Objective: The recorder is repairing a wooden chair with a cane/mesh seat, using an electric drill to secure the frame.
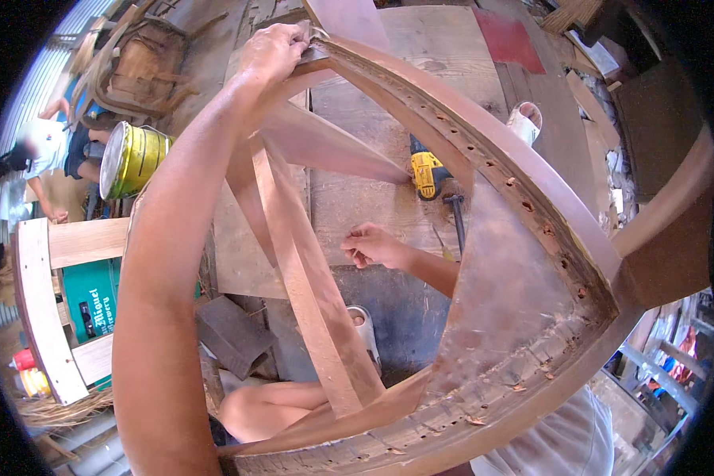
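Head view: a wooden chair frame stands tilted across the middle, its curved rails meeting in a pointed corner toward the lower right and a row of small holes running along the inner ledge of the right-hand rail. The left hand is closed around the frame's far upper corner, the forearm stretching up along the left side. Seen through the frame's opening, the right hand is loosely curled, apart from the rails, its forearm passing behind a triangular corner panel; whether the fingers hold anything small cannot be told. A straight wooden brace slants across the opening, just left of the right hand.

Beyond the opening, a yellow and black power drill lies on the plywood, with a dark-handled hammer just beside it. A dark grey block lies near the person's bent knee. Toward the left edge are a yellow bucket, a pale slatted wooden piece in front of a teal crate, and another person in a white shirt, well apart from the frame.
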Tool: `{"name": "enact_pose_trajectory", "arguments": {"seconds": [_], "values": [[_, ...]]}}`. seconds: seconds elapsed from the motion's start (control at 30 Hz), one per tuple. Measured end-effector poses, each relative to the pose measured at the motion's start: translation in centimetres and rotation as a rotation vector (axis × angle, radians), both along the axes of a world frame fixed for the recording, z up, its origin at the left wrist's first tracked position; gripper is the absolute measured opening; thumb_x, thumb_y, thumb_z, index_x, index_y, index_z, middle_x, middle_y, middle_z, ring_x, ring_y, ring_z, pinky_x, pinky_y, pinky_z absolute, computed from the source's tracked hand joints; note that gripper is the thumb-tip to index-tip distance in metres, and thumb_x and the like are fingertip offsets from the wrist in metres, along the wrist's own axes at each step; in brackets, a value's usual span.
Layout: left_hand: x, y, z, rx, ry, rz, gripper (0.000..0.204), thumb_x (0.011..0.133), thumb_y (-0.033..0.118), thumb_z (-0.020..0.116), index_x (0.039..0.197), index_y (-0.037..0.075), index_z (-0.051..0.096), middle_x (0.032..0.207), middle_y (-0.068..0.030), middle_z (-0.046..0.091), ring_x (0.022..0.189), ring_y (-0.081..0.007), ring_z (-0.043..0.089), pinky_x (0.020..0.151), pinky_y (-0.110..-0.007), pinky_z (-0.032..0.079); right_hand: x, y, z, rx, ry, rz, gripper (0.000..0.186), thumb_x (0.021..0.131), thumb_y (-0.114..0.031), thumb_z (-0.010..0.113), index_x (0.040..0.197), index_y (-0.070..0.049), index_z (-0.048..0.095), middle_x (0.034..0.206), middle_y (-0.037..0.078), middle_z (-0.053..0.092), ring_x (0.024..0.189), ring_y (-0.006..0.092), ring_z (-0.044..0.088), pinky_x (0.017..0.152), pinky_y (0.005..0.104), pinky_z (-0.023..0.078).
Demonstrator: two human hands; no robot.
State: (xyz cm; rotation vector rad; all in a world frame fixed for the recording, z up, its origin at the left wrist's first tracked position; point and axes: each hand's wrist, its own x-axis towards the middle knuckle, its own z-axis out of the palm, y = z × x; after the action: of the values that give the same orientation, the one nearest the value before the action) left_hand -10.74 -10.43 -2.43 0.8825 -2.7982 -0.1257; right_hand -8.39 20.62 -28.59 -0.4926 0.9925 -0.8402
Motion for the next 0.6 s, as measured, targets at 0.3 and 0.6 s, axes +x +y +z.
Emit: {"name": "enact_pose_trajectory", "arguments": {"seconds": [0.3, 0.6], "values": [[0.4, -0.8, -0.6, 0.025, 0.036, 0.026, 0.032, 0.093, 0.034, 0.053, 0.107, 0.011, 0.07, 0.112, -0.0162, 0.07, 0.109, -0.0348, 0.065, 0.091, -0.046, 0.05, -0.2, 0.4, 0.7, 0.019, -0.095, -0.103, 0.018, 0.094, -0.019, 0.066, 0.085, -0.004, 0.065, 0.075, 0.003, 0.061, 0.056, 0.0105, 0.057, 0.05, 0.0266, 0.047], [1.8, -4.2, 5.9, -0.225, 0.381, -0.146, 0.023, 0.093, 0.025, 0.057, 0.104, 0.009, 0.069, 0.088, -0.0146, 0.072, 0.078, -0.0297, 0.069, 0.073, -0.04, 0.054, -5.1, 2.1, 6.4, -0.056, 0.096, -0.224, 0.014, 0.092, -0.018, 0.066, 0.087, -0.005, 0.065, 0.075, 0.002, 0.061, 0.058, 0.0114, 0.058, 0.051, 0.0283, 0.047]]}}
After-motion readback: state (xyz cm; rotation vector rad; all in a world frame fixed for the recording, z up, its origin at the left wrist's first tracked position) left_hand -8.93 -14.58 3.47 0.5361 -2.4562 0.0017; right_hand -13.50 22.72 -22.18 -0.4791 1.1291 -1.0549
